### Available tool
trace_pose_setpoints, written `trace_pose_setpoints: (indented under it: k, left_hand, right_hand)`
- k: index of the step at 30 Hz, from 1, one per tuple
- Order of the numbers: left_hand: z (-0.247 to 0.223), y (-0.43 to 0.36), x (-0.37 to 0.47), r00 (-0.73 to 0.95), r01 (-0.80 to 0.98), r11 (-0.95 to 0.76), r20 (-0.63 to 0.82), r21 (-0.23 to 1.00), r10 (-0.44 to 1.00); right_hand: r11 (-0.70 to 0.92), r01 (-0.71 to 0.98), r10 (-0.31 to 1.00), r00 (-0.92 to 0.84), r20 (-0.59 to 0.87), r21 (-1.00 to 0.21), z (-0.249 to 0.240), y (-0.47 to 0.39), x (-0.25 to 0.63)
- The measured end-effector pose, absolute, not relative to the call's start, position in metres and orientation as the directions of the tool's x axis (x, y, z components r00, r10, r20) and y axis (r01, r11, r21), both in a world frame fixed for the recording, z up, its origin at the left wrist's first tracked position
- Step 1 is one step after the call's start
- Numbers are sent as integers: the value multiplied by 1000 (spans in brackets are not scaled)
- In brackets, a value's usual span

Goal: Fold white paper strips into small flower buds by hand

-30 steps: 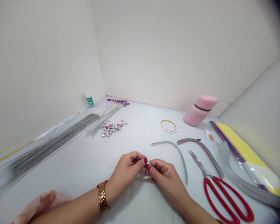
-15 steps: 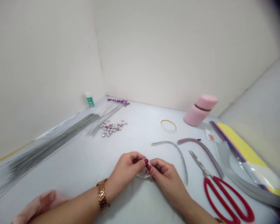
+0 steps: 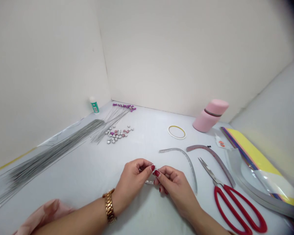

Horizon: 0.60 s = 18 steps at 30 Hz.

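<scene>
My left hand (image 3: 134,178) and my right hand (image 3: 173,187) meet at the front middle of the table, each pinching a thin silvery paper strip (image 3: 150,182) between thumb and fingers. Part of the strip shows as a loop below the fingertips; the rest is hidden by them. Beyond my left hand lies a loose group of small folded stars (image 3: 116,135), mostly silver, some pink or purple. Beside my right hand, a curved silver strip (image 3: 186,156) rests on the table.
Red-handled scissors (image 3: 220,186) lie at right, near a mauve strip (image 3: 214,155) and coloured paper sheets (image 3: 254,156). Farther back are a tape roll (image 3: 170,133) and a pink bottle (image 3: 207,119). Grey wires (image 3: 58,153), purple-tipped wires (image 3: 121,112) and a glue stick (image 3: 94,106) sit left.
The fingertips have shifted slightly on the silvery strip, and the right hand's fingers have spread a little below it. The loop beneath looks smaller. Everything else stays put.
</scene>
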<state>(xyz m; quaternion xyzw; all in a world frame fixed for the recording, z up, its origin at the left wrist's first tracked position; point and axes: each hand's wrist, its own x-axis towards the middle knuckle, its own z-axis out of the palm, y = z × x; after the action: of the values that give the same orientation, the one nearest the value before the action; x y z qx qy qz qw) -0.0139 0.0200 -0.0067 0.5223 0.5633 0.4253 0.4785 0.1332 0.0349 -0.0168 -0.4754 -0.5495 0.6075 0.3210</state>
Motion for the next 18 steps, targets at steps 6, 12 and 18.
trace_pose_setpoints:
  k: [6,12,18]
  left_hand:
    - [-7,18,-13,-20,315,-15,22,949,1000]
    - [-5,17,-16,0,441,-150,167,885,986]
    - [-3,17,-18,113,531,-335,327,778,938]
  right_hand:
    - [-298,56,899,-319,-300,-953,-9,31,129]
    - [-274,53,902,-331,-276,-960,-5,31,128]
    - [-293,3,888,-370,-273,-956,-6,32,130]
